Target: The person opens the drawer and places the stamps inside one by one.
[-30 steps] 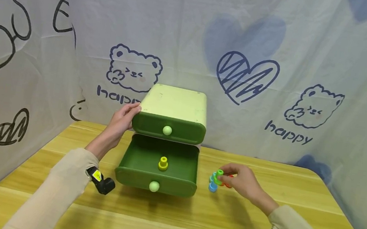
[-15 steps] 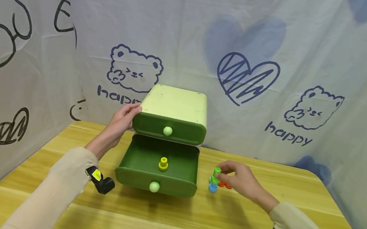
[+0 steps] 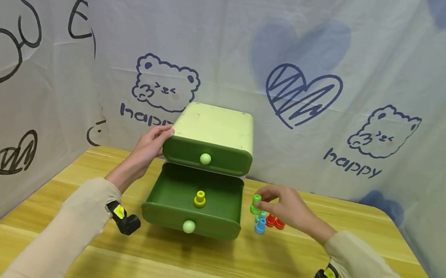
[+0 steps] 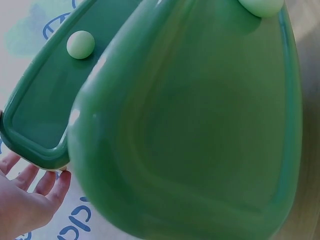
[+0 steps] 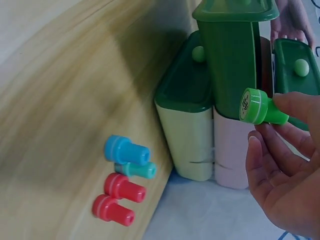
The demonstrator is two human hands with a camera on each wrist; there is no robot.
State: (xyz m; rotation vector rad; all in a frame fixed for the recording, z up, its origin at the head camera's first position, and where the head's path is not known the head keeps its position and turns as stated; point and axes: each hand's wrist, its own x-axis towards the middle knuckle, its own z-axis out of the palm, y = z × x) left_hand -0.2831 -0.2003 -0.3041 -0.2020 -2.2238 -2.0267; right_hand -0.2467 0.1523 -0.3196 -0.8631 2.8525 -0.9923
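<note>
My right hand (image 3: pixel 287 207) pinches a bright green toy stamp (image 3: pixel 256 204) between thumb and fingers, just above the table and right of the pulled-out drawer (image 3: pixel 155 216). Its printed face shows on the green stamp (image 5: pixel 257 107) in the right wrist view. A yellow stamp (image 3: pixel 200 199) stands upright inside that drawer. My left hand (image 3: pixel 147 148) rests against the left side of the small drawer cabinet (image 3: pixel 214 126), near its upper front corner. In the left wrist view, the fingers (image 4: pixel 57 190) touch the cabinet's side; part of the hand is cut off.
On the table (image 3: pixel 173 272), a blue stamp (image 3: pixel 260 226), a teal stamp (image 3: pixel 261 216) and two red stamps (image 3: pixel 279 223) stand close together right of the cabinet. The top drawer (image 3: pixel 182 149) is closed, as is the bottom drawer (image 5: pixel 185 80). A patterned cloth (image 3: pixel 234 43) hangs behind.
My right hand has lifted the green stamp from beside the other stamps and carried it leftward, toward the pulled-out drawer. My left hand has stayed against the cabinet.
</note>
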